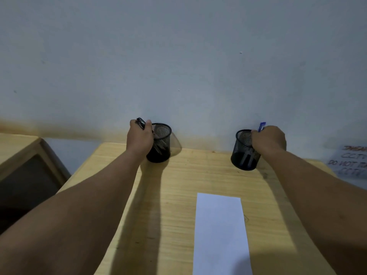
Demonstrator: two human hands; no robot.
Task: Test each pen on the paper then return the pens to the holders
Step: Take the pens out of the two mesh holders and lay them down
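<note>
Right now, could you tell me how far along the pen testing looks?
Nothing looks done: the paper shows no marks. In hand: the left hand grips a black pen at the left holder, the right hand a blue pen at the right holder. Testing and returning remain; more pens stand inside.

Illumination is dim and cool, with a bluish-grey cast on the wall (178,56). The forearms throw long, soft-edged shadows toward the viewer across the wooden table (178,185), indicating a source above and ahead. The white paper (220,235) shows no glare. Wide-angle distortion bends the frame edges. The wall notice (351,161) is blurred.
</note>
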